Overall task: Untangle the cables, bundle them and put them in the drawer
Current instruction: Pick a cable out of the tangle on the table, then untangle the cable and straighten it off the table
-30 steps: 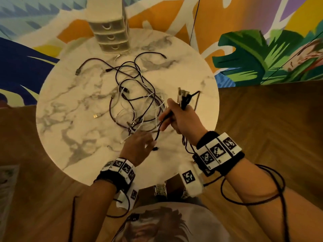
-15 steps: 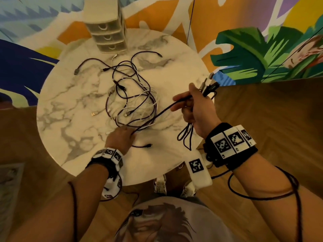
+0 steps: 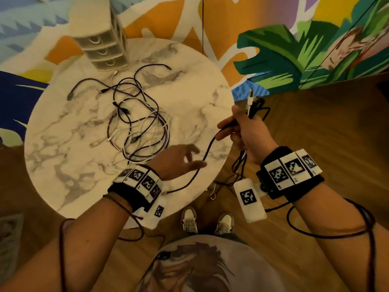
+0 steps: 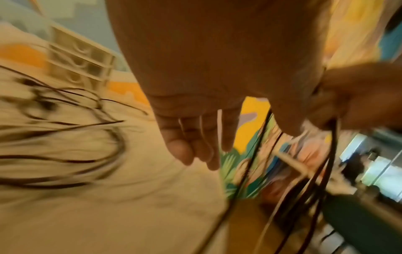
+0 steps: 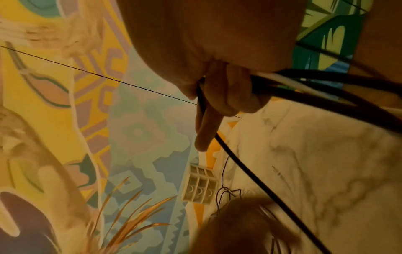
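A tangle of black and white cables [image 3: 137, 127] lies mid-table on the round marble table [image 3: 63, 144]. My right hand [image 3: 231, 123] is off the table's right edge and grips a bunch of cable ends, with the plugs [image 3: 252, 100] sticking up and loops hanging below. From it one black cable [image 3: 207, 148] runs down to the table's near edge, clear of the tangle. My left hand [image 3: 196, 158] hovers open beside that cable with its fingers [image 4: 191, 146] straight; the left wrist view is blurred. In the right wrist view the fingers [image 5: 217, 103] curl round the black cable [image 5: 250, 168].
A small white drawer unit [image 3: 101, 45] with three shut drawers stands at the table's far edge. A painted wall runs behind it. Wooden floor and my shoes [image 3: 207, 221] are below the near edge. Wrist-camera leads hang from both arms.
My right hand has pulled the black cable out to the right, past the table edge, and it came free of the tangle. My left hand left the tangle and moved right toward that cable.
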Tool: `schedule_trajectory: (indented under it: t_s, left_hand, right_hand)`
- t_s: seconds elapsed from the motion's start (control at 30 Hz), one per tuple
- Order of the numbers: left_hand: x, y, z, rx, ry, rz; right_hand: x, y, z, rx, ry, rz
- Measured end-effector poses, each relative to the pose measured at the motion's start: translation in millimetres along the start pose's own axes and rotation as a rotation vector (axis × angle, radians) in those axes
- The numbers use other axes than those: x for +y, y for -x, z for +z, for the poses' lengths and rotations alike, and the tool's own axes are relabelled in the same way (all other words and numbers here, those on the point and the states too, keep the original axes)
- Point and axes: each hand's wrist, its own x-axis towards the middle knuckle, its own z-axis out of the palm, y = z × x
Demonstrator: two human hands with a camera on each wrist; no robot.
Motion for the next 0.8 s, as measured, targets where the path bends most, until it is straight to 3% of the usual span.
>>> schedule_trajectory:
  t_s: [0.1,0.2,0.37,0.43,0.5,0.57,0.63,0.7,0.8]
  left_hand:
    - [63.2,-25.1,-14.5,0.075,0.35,0.081]
    - [108.4,-42.4,-9.1,-0.012,0.598,0.128]
    - [139.6,-62.7,25.0,-0.029,0.691,0.18]
    - [129.2,-75.6,48.3,-0.049,0.658,0.145]
    - [107.6,-89.0,75.9,-0.166,0.497,0.034]
    - [86.9,-95.7,98.7,-0.361,0.13,-0.128]
    - [80.5,-101.2,108.2,-0.427,-0.171,-0.164]
    - [99.8,-106.6,102.4,-0.245,-0.13,0.0]
    - [161.6,-103.3,76.5,0.057,0.29,0.453]
  right_hand:
    - [-2.8,8.8,-17.6,0.013,0.053,-0.04]
    - [-9.2,14.1,-48.0,0.089,0.041,-0.113]
    - [-8.3,18.1,-104.1,0.23,0.087,-0.092]
    - [-3.6,22.4,-120.8,0.34,0.078,-0.127]
    - [0.5,26.6,-133.7,0.409,0.055,-0.188]
    - [3.7,28.2,-142.2,0.418,0.028,-0.214]
    - [4.9,30.0,-145.3,0.381,0.005,-0.224]
    - [4.1,32.7,-144.7,0.334,0.077,-0.256]
    - [5.0,30.4,-138.0,0.247,0.165,-0.333]
